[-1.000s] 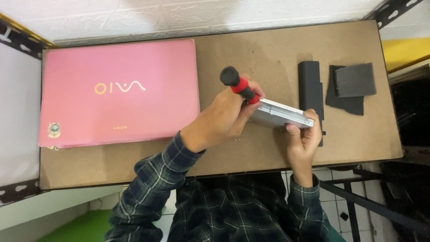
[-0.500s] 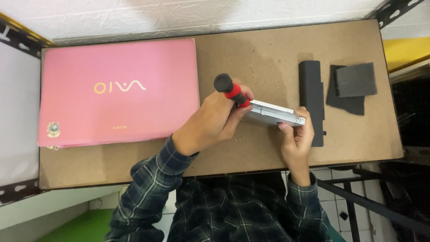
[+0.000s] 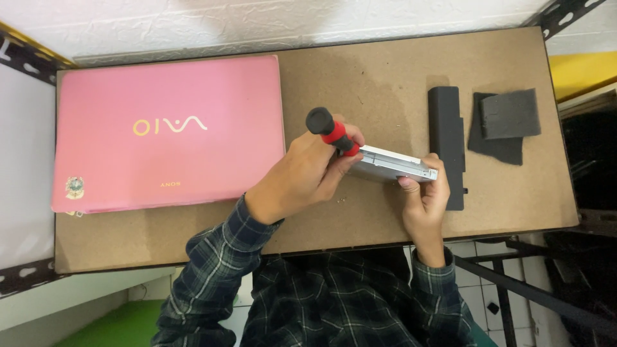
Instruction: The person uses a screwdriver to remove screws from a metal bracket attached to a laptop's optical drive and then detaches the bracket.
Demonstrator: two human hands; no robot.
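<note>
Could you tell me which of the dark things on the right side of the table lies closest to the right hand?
The long black bar does: the right hand overlaps its lower end, while the two dark foam pads lie farther right, apart from it.

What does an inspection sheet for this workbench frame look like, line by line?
Surface: brown board tabletop on a dark metal frame, with a few small specks near the hands.
Job's things: slim silver drive unit held on edge; screwdriver with a red and black handle set against its end.
Clutter: closed pink laptop at one side; long black battery pack behind the drive; two dark foam pads stacked beyond it.
Grippers: left hand wrapped round the screwdriver; right hand steadying the drive.
Cables: nothing seen.
Surroundings: white wall behind, tiled floor below, plaid sleeves.
</note>
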